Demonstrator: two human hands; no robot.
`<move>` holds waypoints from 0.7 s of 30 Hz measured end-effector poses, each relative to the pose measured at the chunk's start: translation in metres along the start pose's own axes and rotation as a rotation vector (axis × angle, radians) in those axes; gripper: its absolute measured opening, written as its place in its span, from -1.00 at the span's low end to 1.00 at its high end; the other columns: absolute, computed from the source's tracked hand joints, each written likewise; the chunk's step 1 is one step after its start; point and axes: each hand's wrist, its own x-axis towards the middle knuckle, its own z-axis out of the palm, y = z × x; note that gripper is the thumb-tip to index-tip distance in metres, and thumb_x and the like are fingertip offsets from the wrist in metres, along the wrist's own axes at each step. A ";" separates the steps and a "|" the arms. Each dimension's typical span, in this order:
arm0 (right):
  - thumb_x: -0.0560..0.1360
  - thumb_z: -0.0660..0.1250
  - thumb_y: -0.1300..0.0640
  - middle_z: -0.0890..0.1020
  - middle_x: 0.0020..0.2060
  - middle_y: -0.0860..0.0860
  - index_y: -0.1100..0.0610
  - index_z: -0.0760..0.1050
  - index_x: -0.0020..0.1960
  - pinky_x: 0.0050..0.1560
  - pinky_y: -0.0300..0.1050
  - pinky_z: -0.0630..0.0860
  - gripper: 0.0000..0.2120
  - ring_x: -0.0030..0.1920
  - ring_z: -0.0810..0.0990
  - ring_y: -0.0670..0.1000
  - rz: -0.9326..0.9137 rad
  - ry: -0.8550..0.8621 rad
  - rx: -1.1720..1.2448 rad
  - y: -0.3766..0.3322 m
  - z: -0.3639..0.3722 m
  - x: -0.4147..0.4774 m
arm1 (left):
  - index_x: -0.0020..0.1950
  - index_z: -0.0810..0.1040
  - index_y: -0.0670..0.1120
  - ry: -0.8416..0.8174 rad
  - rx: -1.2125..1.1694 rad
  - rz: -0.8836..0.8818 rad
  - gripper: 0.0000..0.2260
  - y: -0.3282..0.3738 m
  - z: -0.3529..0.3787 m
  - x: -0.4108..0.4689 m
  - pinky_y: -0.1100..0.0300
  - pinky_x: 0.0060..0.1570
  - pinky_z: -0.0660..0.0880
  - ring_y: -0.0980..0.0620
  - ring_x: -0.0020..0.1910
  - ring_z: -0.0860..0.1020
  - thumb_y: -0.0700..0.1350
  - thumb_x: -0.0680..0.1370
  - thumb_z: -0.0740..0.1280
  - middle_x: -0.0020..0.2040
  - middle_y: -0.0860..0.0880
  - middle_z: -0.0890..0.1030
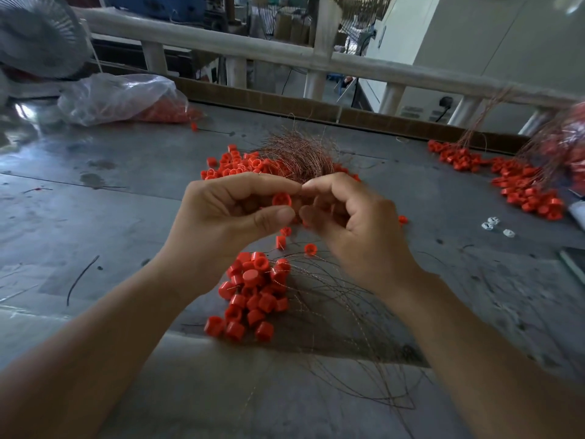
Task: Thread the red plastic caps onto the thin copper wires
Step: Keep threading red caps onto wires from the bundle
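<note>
Your left hand (234, 217) is raised above the scuffed grey work table (95, 223) with its fingers curled. It pinches a small red plastic cap (281, 199) between thumb and forefinger, and the open end of the cap faces you. Your right hand (357, 229) is at the same height, immediately beside the left. Its fingers are curled inward and its forefinger tip touches the left forefinger tip just above the cap. The right thumb and forefinger are drawn close together, but you cannot tell whether they hold a wire, because any strand there is too fine to resolve. Directly behind both hands, a tangled bundle of thin copper wires (297, 156) lies on the table, partly over a loose heap of red caps (232, 163). Below the hands, nearer to you, a second cluster of red caps (253, 293) lies on the table. Thin wire strands (348, 327) fan out from it toward your right forearm and the near edge of the table. At the far right, a further spread of red caps with wires (525, 188) lies on the table, with three small white plastic pieces (495, 224) near it. At the far left lies a clear plastic bag (117, 96) containing red parts.
</note>
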 end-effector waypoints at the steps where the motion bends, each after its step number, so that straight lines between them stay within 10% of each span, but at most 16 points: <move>1: 0.44 0.35 0.26 0.49 -0.30 -0.19 0.14 0.56 -0.05 -0.26 -0.46 0.37 -0.90 -0.30 0.47 -0.27 -0.005 0.016 -0.009 0.000 -0.002 0.000 | -0.08 0.66 -0.05 0.021 0.007 -0.006 -0.77 0.000 -0.001 0.000 0.37 -0.14 0.52 0.13 -0.16 0.64 -0.15 0.28 0.43 -0.17 0.04 0.69; 21: 0.46 0.33 0.25 0.52 -0.39 -0.24 -0.03 0.46 -0.23 -0.29 -0.44 0.37 -0.79 -0.34 0.47 -0.23 0.041 0.083 0.129 -0.002 -0.023 0.002 | -0.10 0.58 -0.14 0.028 0.011 -0.099 -0.76 0.000 0.002 -0.001 0.32 -0.25 0.54 0.07 -0.28 0.65 -0.24 0.24 0.39 -0.22 -0.02 0.68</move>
